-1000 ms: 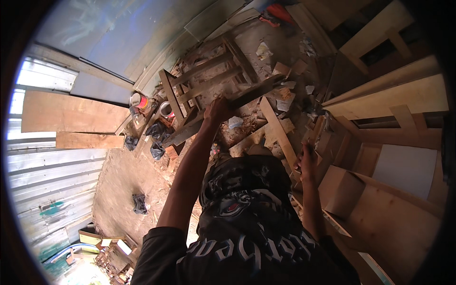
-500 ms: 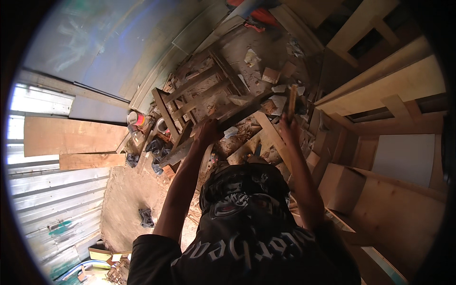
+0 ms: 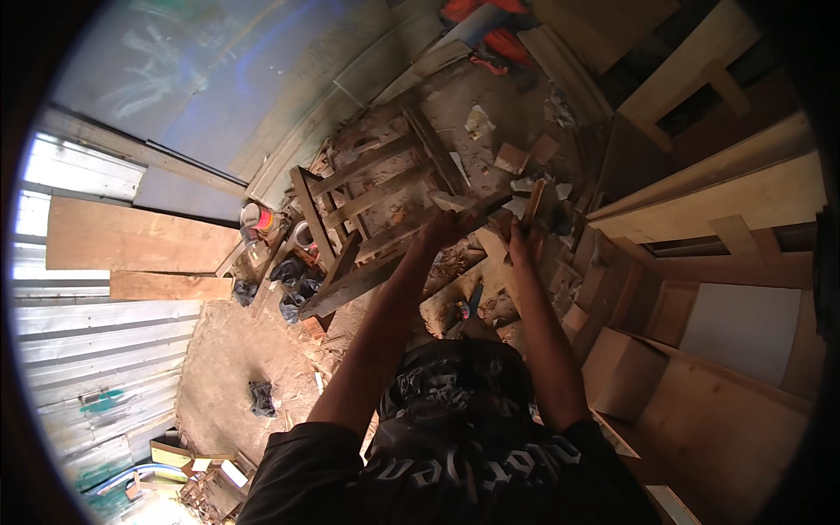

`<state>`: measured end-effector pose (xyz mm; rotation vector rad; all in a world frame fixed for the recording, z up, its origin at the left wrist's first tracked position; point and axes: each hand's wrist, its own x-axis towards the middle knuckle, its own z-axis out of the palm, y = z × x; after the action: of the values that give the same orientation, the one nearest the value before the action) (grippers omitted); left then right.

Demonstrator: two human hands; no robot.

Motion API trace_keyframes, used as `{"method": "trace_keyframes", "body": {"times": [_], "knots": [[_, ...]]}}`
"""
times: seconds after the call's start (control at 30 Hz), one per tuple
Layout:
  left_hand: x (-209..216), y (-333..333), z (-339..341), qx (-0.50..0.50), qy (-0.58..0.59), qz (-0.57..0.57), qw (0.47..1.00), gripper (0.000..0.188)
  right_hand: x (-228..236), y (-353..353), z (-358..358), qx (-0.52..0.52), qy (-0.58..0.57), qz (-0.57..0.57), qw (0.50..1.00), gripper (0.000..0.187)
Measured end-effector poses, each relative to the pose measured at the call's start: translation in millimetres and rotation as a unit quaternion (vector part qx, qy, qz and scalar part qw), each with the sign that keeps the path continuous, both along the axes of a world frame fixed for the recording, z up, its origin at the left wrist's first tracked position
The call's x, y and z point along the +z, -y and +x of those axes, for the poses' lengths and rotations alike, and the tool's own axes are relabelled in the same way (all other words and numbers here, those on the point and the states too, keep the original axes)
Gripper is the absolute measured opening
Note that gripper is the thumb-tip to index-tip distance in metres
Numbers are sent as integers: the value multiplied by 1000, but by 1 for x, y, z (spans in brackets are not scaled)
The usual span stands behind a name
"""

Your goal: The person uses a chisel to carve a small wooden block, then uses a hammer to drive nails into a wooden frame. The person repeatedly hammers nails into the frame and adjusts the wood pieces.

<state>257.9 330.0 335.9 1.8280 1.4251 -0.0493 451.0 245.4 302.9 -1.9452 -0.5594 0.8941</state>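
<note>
A long dark wooden board slants across in front of me, its far end up to the right. My left hand is closed around its upper part. My right hand grips a narrow, wooden-looking stick that points upward just beyond the board's far end; its exact kind is not clear. Behind the board, a dark slatted wooden frame lies on the ground. Between my arms, near my feet, sits a small item with a blue part, too small to name.
Wood shavings and offcuts litter the ground. A paint can and black plastic bags lie to the left. Pale boards and an open wooden cabinet stand at the right. Corrugated metal wall runs along the left.
My left hand has moved up the board to the right, closer to its far end. My right hand has come slightly nearer to it with the stick. The view has shifted a little.
</note>
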Motion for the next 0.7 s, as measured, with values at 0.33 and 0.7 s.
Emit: {"method": "trace_keyframes", "body": {"times": [0.33,0.7], "knots": [[48,34,10,23,-35,28,999,92,-27,4,-13,-69,-25,70,995,59],[42,37,9,4,-70,22,997,83,-78,0,25,146,-219,115,958,46]]}}
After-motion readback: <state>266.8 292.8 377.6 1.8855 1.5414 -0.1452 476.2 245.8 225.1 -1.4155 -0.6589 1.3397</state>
